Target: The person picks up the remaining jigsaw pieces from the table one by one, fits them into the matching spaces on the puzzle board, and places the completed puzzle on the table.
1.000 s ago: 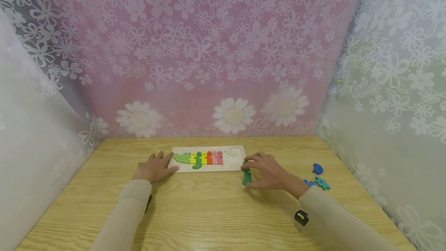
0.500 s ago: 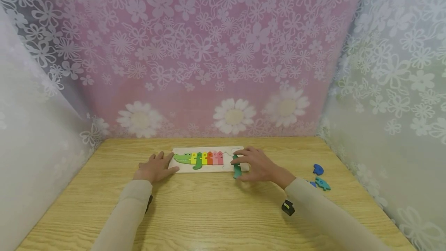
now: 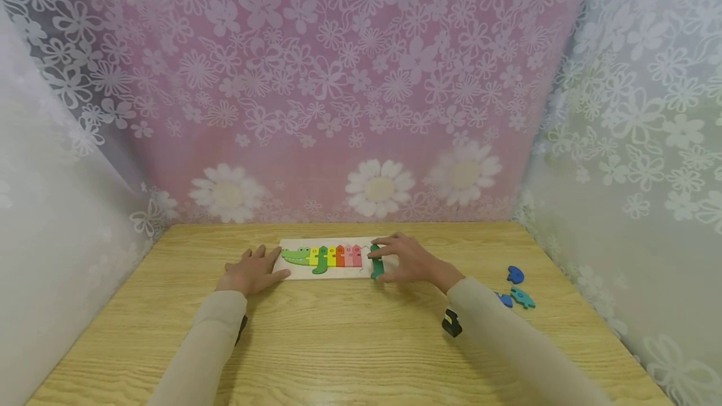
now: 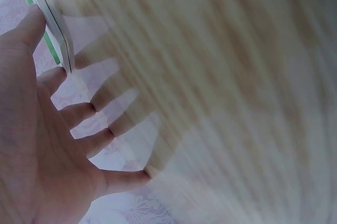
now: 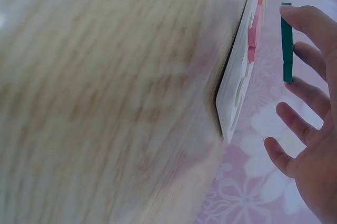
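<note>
A wooden crocodile puzzle board (image 3: 341,273) lies on the table in the head view, with the light-green crocodile head (image 3: 295,257) and several yellow, green, red and pink pieces set in its left part. My left hand (image 3: 251,273) rests at the board's left end, fingers spread, thumb and index finger touching its edge in the left wrist view. With thumb and fingertips my right hand (image 3: 413,260) pinches a dark-green puzzle piece (image 3: 376,263) over the board's right part. The right wrist view shows that green piece (image 5: 287,45) held apart from the board.
To the right of my right hand lie a rounded blue piece (image 3: 515,274), a teal piece (image 3: 523,297) and another blue piece (image 3: 504,299), partly hidden by the sleeve. Floral curtains (image 3: 361,111) hang behind and beside the wooden table (image 3: 338,343).
My right hand has carried the dark-green piece leftward from beside the board's right end to above its right part, near the pink pieces. The left hand has stayed in place.
</note>
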Demonstrator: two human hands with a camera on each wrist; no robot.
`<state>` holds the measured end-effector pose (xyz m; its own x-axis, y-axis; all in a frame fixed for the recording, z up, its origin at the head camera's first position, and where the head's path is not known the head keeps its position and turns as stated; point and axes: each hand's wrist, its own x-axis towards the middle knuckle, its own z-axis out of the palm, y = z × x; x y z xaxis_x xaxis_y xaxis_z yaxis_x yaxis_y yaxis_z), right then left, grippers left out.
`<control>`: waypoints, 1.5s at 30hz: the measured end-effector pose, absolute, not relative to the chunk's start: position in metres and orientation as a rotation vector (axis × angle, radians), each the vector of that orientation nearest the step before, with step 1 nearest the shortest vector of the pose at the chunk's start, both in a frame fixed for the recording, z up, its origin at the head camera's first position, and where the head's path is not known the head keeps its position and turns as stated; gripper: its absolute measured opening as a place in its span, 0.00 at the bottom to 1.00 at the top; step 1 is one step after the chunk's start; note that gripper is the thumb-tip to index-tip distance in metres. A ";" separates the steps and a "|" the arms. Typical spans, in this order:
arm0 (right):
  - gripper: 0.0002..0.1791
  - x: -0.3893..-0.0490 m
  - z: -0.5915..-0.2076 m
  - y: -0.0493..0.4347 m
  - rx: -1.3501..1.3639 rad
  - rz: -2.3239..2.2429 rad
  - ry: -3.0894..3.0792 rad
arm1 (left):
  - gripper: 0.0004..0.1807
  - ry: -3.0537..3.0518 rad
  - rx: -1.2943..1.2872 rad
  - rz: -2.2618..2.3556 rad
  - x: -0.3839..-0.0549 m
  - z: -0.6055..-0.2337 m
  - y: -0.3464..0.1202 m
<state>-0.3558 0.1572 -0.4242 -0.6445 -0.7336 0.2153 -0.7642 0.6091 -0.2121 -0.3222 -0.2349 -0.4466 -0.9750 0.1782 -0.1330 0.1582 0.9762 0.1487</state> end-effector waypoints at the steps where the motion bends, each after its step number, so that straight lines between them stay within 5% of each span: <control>1: 0.27 -0.358 -0.425 0.157 1.268 0.442 -2.728 | 0.46 2.978 0.256 0.206 -0.323 -0.447 -0.235; 45: 0.28 -0.383 -0.443 0.132 1.152 0.489 -2.943 | 0.45 2.979 0.268 0.203 -0.323 -0.446 -0.236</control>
